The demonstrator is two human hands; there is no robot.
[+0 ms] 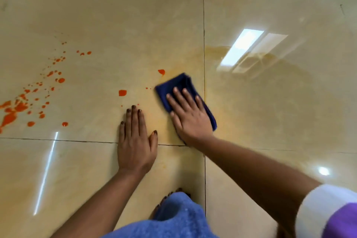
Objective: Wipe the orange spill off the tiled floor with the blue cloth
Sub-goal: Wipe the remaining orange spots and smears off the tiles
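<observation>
Far left: orange spill [13, 109] in thick splashes on the glossy beige tiled floor [116, 15], trailing up and rightward into fine droplets. Further right, two larger lone drops, one near the middle of the tile, another just beside the upper left corner of the cloth. Thin streak of reflected light low on the left, crossing a dark grout line [58, 139].

Centre: left hand [136, 141] flat on the floor, palm down, fingers straight and close together, thumb out to the right, gripping nothing; dark polish on the nails. Wrist across the horizontal grout line, fingertips just short of a few tiny orange specks.

Just right of it: right hand [190, 115] spread flat on the blue cloth [178, 85], fingers straight and slightly fanned, pressing it to the tile rather than curling round it. Cloth folded into a narrow pad, angled up-left, its right edge near the vertical grout line; far end clear of the fingertips. Hands near each other, not touching.

Pale yellowish smear on the tile around and beyond the cloth, reaching onto the neighbouring tile to the right. Bright window reflection [249, 50] over that smear.

Bottom centre: blue garment [173, 222] with toes showing at its top edge. Bottom right: white and purple sleeve [332, 212].
</observation>
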